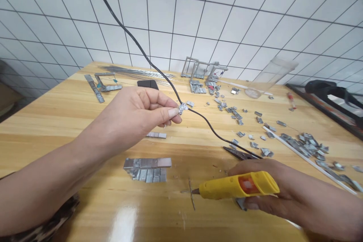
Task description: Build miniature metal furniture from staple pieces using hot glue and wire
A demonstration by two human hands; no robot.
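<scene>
My left hand (147, 111) is closed in a pinch on a small, shiny, crinkled silvery piece (182, 108), right at a black cord (136, 41). I cannot tell whether the piece is attached to the cord. My right hand (272, 181) is wrapped round a yellow glue gun (227, 187), its nozzle pointing left. By the nozzle, thin grey strips (192, 195) cross. Between my hands and nearer to me lie stacked grey metal-like blocks (147, 168). Behind my right hand, dark-jawed pliers (239, 154) are partly hidden.
Small grey pieces (307, 145) are scattered across the right of the wooden table (107, 196). Small grey frames (195, 73) stand near the tiled wall. A clear cylinder (270, 75), a phone-like black slab (147, 84) and thin metal rods (133, 71) lie at the back.
</scene>
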